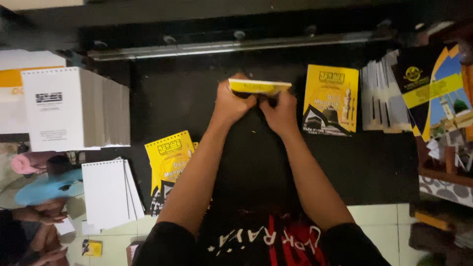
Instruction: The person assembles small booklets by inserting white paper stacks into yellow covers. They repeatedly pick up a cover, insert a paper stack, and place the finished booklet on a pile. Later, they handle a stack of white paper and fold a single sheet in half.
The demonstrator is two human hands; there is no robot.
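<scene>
Dark and crowded, the desk (197,98) carried a yellow-covered booklet (331,100) at the right and a tall white stack of pages (74,108) at the left. Both hands met over its middle, left hand (231,104) and right hand (282,114), fingers pinching a thin yellow booklet (259,87) held edge-up. Squaring its edges evenly before pressing seemed wise.

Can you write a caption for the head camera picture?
Both hands, left hand and right hand, grip a thin yellow booklet over a black table.

Yellow booklet (259,86), yellow-and-black cover (330,100), white punched sheets (109,193), black table (172,98), pale floor tiles (384,216)
</scene>
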